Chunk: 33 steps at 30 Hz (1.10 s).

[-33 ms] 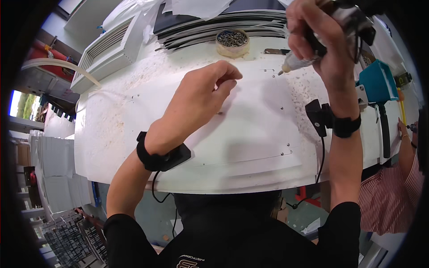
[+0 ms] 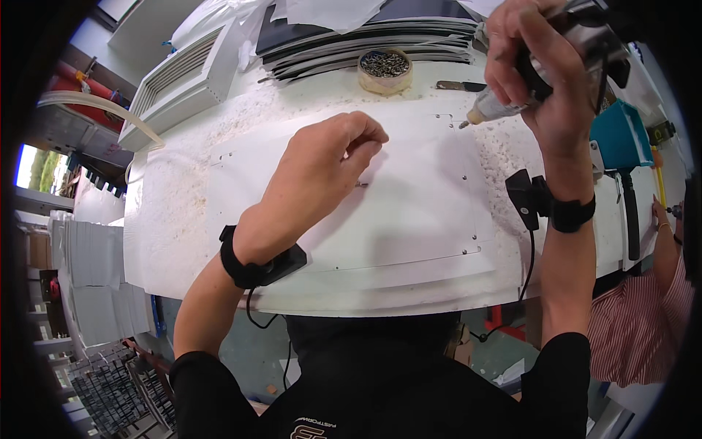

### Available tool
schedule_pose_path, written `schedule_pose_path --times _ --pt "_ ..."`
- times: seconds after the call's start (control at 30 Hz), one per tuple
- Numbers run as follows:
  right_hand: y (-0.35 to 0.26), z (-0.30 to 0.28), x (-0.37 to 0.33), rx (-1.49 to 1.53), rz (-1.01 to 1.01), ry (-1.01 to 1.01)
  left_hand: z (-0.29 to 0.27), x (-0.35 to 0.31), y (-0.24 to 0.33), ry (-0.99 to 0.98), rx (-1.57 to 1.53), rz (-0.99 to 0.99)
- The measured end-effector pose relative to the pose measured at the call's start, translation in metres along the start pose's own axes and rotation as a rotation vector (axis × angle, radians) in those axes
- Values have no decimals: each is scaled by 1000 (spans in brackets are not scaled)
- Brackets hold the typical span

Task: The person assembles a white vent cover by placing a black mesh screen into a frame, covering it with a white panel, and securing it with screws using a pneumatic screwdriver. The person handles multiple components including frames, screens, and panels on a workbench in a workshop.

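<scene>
My left hand [image 2: 329,157] is over a white panel [image 2: 395,230], its thumb and fingertips drawn together. Whatever they pinch, if anything, is hidden. A small screw [image 2: 361,185] shows just below its palm. At the far right, my right hand [image 2: 545,80] grips a power screwdriver [image 2: 501,106], partly blurred. The tool's bit points left and sits above the panel's far right corner. Several small screws or holes [image 2: 464,177] mark the panel along its edges.
A round tub of screws [image 2: 385,69] stands at the back, before a stack of dark sheets [image 2: 365,40]. Nearby lies a flat metal tool [image 2: 459,85]. A louvred white frame [image 2: 179,80] is far left. White crumbs litter the table. Right are a teal holder [image 2: 621,135] and another person's arm [image 2: 664,238].
My left hand has dropped slightly toward me and its fingertips have come closer together. The right hand and power screwdriver have shifted a little to the right.
</scene>
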State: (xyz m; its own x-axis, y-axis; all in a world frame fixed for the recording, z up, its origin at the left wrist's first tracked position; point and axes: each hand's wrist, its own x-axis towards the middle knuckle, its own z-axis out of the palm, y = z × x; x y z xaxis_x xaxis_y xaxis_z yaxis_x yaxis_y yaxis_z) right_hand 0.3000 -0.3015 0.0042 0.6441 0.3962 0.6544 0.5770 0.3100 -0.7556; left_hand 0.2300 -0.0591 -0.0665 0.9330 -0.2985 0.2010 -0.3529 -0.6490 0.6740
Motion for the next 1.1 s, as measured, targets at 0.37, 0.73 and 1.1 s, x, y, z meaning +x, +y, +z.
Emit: schedule_pose_path --times 0.37,0.73,1.1 --pt "-12 11 -45 209 -56 37 2 -45 -2 -42 360 160" --pt "-18 9 -53 218 -109 -6 4 -29 6 -220 752 217" --pt "-35 45 -69 472 -50 31 -12 -92 9 83 -142 -166"
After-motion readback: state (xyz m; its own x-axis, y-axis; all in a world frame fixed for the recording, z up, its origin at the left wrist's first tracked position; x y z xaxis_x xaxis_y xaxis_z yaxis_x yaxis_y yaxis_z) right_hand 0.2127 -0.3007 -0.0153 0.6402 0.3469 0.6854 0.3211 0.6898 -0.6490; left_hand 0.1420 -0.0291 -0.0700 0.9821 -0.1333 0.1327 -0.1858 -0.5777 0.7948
